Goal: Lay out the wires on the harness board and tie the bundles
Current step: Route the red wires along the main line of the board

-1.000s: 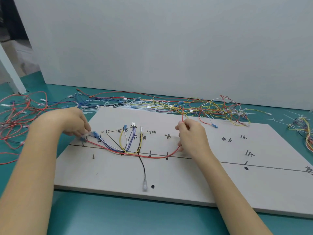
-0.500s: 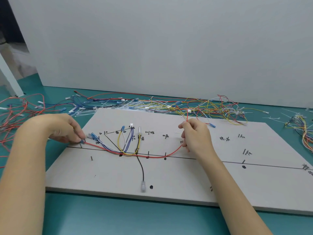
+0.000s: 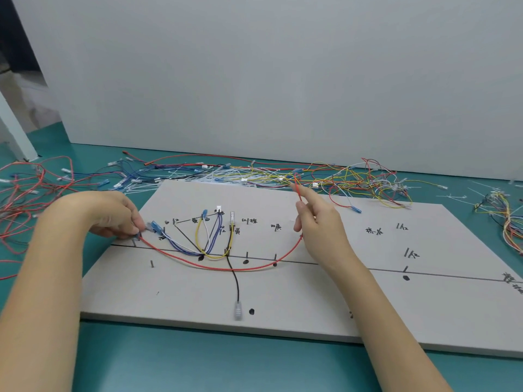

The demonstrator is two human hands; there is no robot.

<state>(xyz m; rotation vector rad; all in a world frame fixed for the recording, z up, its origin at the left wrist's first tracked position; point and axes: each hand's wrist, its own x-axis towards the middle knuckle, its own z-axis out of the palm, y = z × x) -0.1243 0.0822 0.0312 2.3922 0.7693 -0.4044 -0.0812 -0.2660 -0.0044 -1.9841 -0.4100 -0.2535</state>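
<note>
A: Head view first: where does the red wire point(image 3: 226, 267) sit against the hands?

B: The left hand point(image 3: 113, 215) pinches one end of it at the left edge of the harness board point(image 3: 311, 306), fingers curled down onto the board beside a blue connector point(image 3: 155, 226). From there the wire sags in a long arc across the board's drawn line and climbs to the right hand point(image 3: 317, 219). That hand is raised above the board, forefinger stretched out, the wire passing up behind the palm and along that finger; whether the thumb nips it I cannot tell.

A: Any writing on the board?

B: Handwritten black characters by the pegs and marks. Mostly too small to read; several look like colour labels.

A: Counts?

B: Two hands, one board, one red wire being laid. Already on the board: one yellow loop point(image 3: 198, 236), one black wire point(image 3: 236, 284) running to a clear plug point(image 3: 238, 310) near the board's front edge, and some blue and white strands too bunched to count. Beyond the board's far edge lies a loose wire pile point(image 3: 325, 179).
</note>
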